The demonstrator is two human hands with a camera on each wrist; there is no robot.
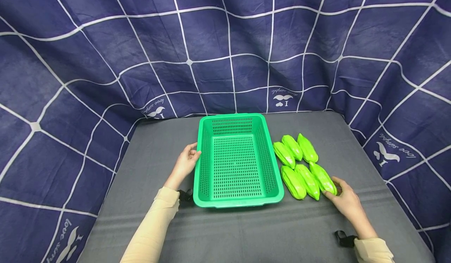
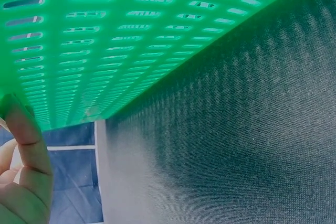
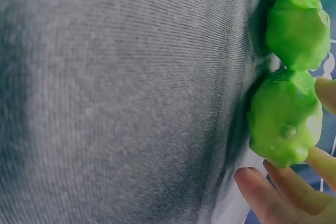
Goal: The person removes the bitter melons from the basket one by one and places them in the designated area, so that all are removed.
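A green slotted basket (image 1: 237,204) sits on the grey cloth. My left hand (image 1: 186,162) holds its left rim near the middle, thumb at the rim and fingers along the outside. In the left wrist view a bent finger (image 2: 29,140) meets the basket's wall (image 2: 121,30); the thumb is hidden there. My right hand (image 1: 347,202) is at the nearest right bright green ridged vegetable (image 1: 322,178), thumb and fingers on opposite sides of it. The right wrist view shows that vegetable's knobbly end (image 3: 286,121) between the thumb (image 3: 326,94) and the fingers.
Several matching vegetables (image 1: 289,147) lie in two rows right of the basket, close to its side. Grey cloth (image 1: 162,134) covers the table. A blue curtain (image 1: 246,75) with white lines stands behind and along both sides.
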